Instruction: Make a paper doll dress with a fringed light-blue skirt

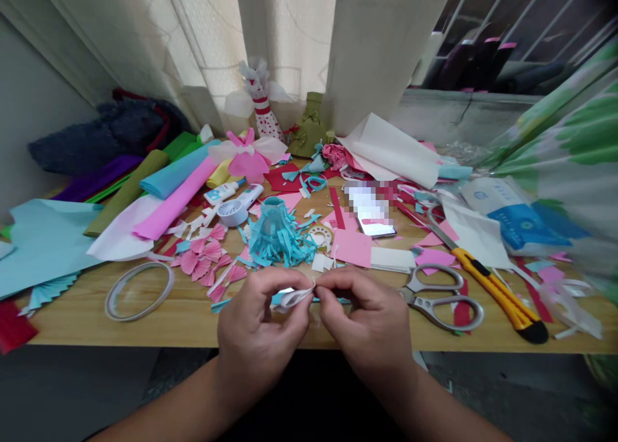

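My left hand (258, 329) and my right hand (371, 326) meet over the front edge of the wooden table (193, 313). Both pinch a small strip of white tape or paper (295, 296) between thumbs and fingertips, with a blue paper strip (277, 298) under it. Just beyond my hands stands a blue fringed paper skirt shape (276, 236). Pink folded paper fans (205, 262) lie to its left.
A roll of clear tape (139, 289) lies at the front left. Scissors (439, 294) and a yellow utility knife (492, 287) lie to the right. A phone (371, 210), glue bottles (226, 191), crepe paper rolls (168, 184) and paper scraps cover the table. Curtains hang behind.
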Demonstrator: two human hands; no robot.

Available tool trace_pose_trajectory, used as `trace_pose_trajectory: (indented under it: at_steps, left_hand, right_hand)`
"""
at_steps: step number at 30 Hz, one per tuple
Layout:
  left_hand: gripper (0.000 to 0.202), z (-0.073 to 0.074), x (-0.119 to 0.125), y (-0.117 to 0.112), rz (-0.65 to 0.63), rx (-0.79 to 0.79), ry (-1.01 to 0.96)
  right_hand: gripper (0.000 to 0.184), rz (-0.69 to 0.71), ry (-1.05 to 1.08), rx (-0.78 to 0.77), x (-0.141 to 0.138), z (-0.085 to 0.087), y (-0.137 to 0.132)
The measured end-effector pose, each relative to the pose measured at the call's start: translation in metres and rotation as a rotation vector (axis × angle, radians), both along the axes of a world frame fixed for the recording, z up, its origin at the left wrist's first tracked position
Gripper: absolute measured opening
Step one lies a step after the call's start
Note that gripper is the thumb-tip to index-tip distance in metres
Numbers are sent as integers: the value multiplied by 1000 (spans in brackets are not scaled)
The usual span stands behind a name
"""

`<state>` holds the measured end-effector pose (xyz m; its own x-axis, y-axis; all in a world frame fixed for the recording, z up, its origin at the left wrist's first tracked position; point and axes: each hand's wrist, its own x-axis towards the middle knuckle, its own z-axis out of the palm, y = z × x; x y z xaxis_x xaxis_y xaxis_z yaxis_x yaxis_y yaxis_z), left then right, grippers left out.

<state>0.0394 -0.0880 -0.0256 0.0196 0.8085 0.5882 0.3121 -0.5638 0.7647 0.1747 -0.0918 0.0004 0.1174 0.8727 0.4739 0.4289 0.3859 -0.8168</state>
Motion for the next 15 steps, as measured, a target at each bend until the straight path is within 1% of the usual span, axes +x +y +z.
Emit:
trace_pose_trajectory:
  at_steps: [2, 4, 8, 11, 13, 15]
  left_hand:
    - [32, 2, 1, 0, 9, -26, -22]
    - [33, 2, 0, 1, -8, -17, -19]
    - [42, -2, -2, 4, -79, 91, 47]
    - [48, -3, -5, 5, -95, 190, 109]
    - [49, -4, -5, 5, -103, 218, 134]
    - [50, -4, -5, 4, -111, 206, 129]
  right_hand:
    - [14, 7, -6, -6, 0, 0, 0]
    - [13, 9, -12, -8, 1, 0, -1]
    - [14, -11, -41, 11, -1, 0, -1]
    - [15, -22, -60, 34, -2, 0, -1]
    - [16, -22, -65, 35, -3, 0, 0]
    - [17, -27, -57, 28, -4, -1, 1]
